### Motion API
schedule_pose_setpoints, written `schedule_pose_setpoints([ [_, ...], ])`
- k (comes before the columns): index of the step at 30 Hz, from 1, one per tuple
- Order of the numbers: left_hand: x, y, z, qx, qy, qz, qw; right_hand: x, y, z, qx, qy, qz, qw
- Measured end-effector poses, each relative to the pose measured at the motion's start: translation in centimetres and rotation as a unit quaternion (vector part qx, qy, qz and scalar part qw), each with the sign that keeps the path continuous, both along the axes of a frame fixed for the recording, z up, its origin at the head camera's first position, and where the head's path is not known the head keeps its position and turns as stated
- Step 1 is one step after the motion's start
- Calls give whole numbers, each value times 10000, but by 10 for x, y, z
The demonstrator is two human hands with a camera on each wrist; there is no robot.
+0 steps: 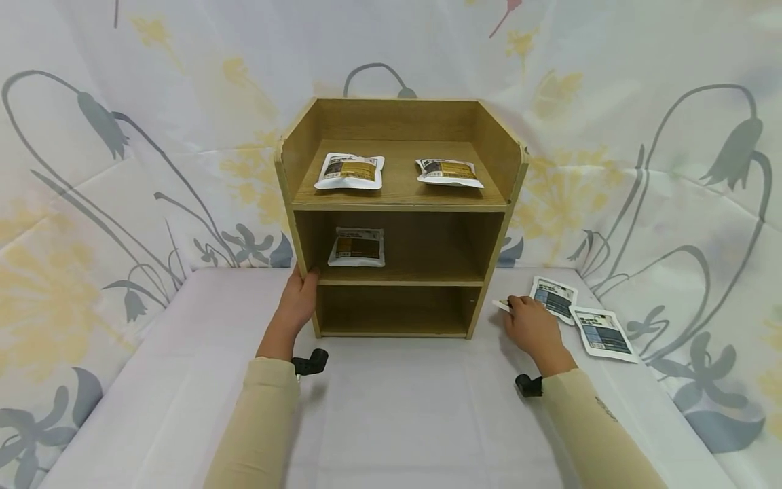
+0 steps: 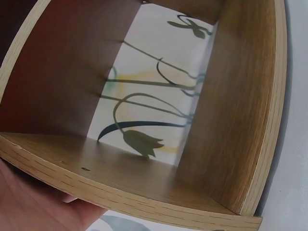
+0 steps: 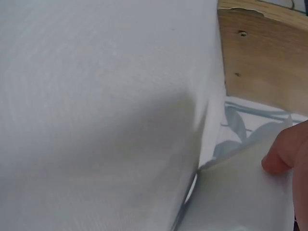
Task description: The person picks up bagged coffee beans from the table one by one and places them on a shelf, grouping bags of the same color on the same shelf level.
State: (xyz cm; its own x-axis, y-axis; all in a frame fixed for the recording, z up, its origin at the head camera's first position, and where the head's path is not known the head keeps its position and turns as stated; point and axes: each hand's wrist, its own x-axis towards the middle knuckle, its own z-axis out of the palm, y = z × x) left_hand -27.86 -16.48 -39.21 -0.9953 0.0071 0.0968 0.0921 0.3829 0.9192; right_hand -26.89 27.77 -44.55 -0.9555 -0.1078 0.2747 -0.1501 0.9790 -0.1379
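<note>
A wooden shelf unit (image 1: 397, 204) stands at the back of the table. Two white-and-brown packets (image 1: 349, 170) (image 1: 449, 172) lie on its top level, and a third packet (image 1: 357, 246) lies at the left of the middle shelf. My left hand (image 1: 303, 288) grips the unit's left side panel, thumb on the front edge. The left wrist view looks into the empty lowest compartment (image 2: 144, 163), with my palm (image 2: 33, 204) under the panel. My right hand (image 1: 519, 311) pinches a white packet (image 1: 501, 305) on the table just right of the unit. In the right wrist view a fingertip (image 3: 281, 153) presses on this packet (image 3: 240, 192).
Two more packets (image 1: 554, 297) (image 1: 605, 331) lie on the white table (image 1: 397, 407) to the right of my right hand. A flower-printed cloth (image 1: 122, 170) hangs behind and at both sides. The unit's lower right corner (image 3: 262, 57) shows in the right wrist view.
</note>
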Motion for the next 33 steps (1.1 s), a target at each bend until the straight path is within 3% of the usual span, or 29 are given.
schedule_pose_setpoints([
  [9,-2,-2,-2,4,25,-18,10000,8,3,6,-102,252,131,9995],
  [33,-1,1,-1,33,8,-13,10000,50,-4,62,-364,340,466,9977],
])
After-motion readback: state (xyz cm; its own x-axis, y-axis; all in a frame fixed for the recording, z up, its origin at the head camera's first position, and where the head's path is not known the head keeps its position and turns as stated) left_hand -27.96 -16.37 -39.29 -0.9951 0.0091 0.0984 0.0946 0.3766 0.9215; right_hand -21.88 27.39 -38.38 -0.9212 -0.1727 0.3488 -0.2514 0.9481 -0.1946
